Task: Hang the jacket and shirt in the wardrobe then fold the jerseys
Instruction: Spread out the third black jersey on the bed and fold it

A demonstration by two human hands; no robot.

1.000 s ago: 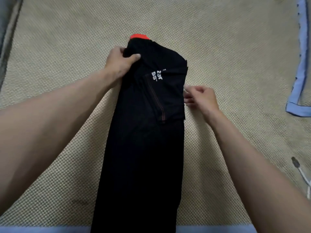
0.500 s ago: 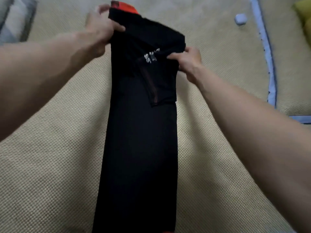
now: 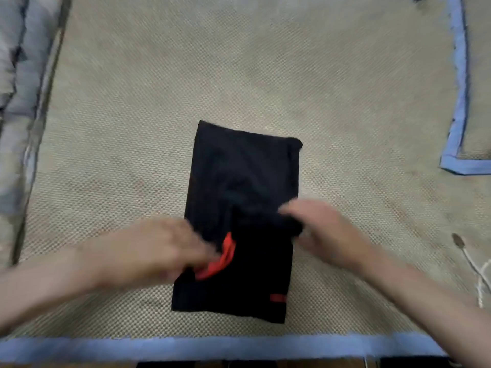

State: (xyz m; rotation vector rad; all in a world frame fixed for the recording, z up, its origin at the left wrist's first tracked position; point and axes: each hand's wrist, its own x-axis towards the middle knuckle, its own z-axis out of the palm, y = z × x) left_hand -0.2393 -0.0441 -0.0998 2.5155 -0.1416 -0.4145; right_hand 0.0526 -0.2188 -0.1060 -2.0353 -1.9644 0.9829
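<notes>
Jersey lies folded, long axis running away from the person; blurred left hand and right hand grips unreadable.

Both forearms bare, entering from the lower corners of the frame and angling toward centre. My left hand sits lower centre-left, palm down, fingers blurred — grip unclear. My right hand sits centre-right, a little higher, fingers curled leftward, also smeared by motion.
</notes>
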